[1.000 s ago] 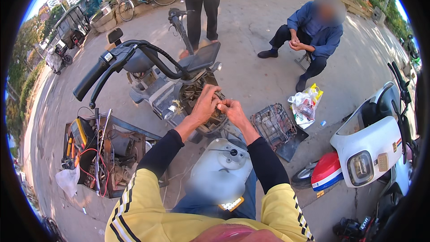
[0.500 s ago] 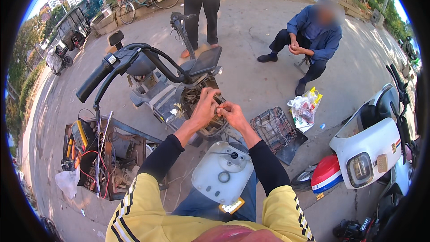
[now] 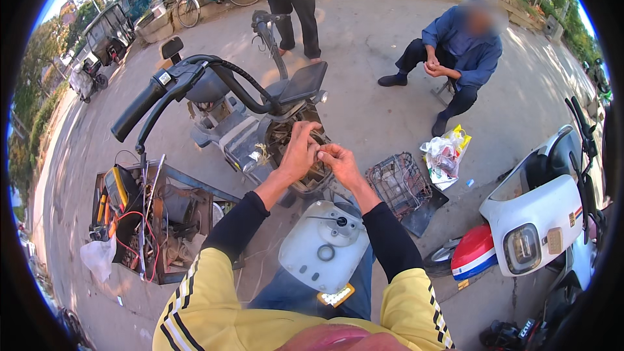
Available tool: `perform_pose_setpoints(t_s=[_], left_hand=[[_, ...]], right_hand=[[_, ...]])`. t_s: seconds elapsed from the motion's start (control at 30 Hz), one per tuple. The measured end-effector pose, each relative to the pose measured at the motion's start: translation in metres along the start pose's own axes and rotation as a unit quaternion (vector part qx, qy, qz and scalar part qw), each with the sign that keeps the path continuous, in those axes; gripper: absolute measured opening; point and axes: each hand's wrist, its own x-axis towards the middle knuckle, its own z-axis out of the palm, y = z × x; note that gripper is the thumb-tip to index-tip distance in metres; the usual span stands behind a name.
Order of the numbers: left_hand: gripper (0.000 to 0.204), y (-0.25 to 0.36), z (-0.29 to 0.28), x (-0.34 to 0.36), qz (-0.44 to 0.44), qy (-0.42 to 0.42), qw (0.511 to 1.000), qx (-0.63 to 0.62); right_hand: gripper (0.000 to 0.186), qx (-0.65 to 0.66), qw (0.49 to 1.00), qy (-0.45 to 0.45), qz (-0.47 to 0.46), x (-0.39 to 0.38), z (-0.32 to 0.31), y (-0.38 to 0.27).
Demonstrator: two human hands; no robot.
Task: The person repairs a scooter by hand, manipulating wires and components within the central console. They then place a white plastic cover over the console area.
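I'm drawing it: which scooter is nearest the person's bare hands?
The grey plastic scooter: its open cavity lies under the left hand and right hand. The white plastic scooter with a red fender stands apart.

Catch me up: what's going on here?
Someone's bare left hand and right hand are close together at the open housing below black handlebars. Whether they pinch something small is too hidden to tell. A white panel is at the lap, with a toolbox to the left and a wire basket to the right.
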Motion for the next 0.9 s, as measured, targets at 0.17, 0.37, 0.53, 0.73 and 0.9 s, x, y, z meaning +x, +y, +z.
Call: perform_pose_setpoints(t_s=[0.17,0.37,0.53,0.73,0.9], left_hand=[[0.063,-0.004,-0.002,-0.004,-0.090,-0.008,0.993,-0.077],[0.065,-0.004,-0.007,0.000,-0.164,0.022,0.968,-0.191],[0.052,-0.012,-0.005,0.006,-0.164,0.059,0.966,-0.189],[0.037,-0.008,-0.008,0.008,-0.195,0.027,0.966,-0.169],[0.023,-0.007,-0.013,0.011,-0.205,-0.045,0.971,-0.116]], right_hand=[[0.020,-0.071,0.996,0.049,0.011,-0.010,0.009,-0.011],[0.022,-0.045,0.995,0.086,0.007,-0.010,0.007,-0.006],[0.022,-0.055,0.994,0.098,0.013,-0.006,0.005,-0.008],[0.024,-0.045,0.993,0.106,0.009,-0.008,0.003,-0.011],[0.020,-0.038,0.993,0.116,0.001,-0.008,0.004,-0.009]])
